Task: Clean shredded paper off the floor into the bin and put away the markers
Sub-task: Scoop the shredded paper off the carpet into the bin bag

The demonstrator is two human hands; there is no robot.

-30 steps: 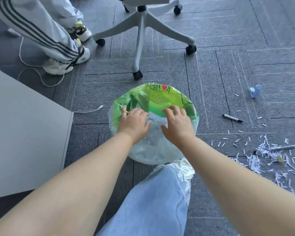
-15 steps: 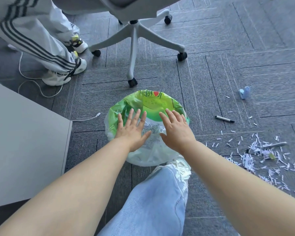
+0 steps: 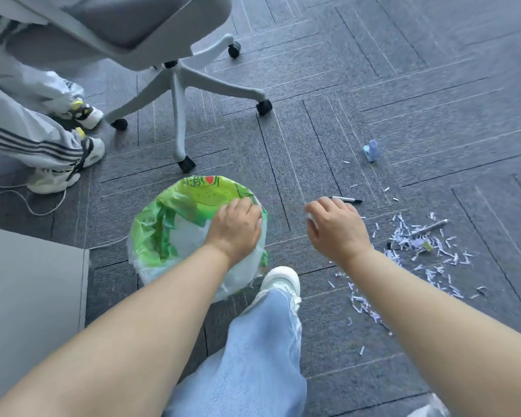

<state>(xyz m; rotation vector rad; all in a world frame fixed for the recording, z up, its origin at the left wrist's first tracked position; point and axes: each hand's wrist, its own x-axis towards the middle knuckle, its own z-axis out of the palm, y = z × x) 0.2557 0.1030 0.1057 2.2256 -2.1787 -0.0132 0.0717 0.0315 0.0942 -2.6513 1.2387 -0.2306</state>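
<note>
1. The shreds point(image 3: 427, 251) looked light, loose and flimsy; they would likely scatter if swept fast, so gathering them into a cupped pile seemed best.
2. The markers point(image 3: 347, 199) were thin, stiff and light, easiest pinched at mid-barrel.
3. The shreds lay on the carpet to the right of the right hand point(image 3: 337, 230), near it but apart; one marker lay just beyond its fingertips, another point(image 3: 430, 227) rested on the pile.
4. The left hand point(image 3: 236, 228) gripped the liner at the bin point(image 3: 151, 236) rim.
5. The right hand hovered with fingers curled; whether it held anything could not be told.
</note>
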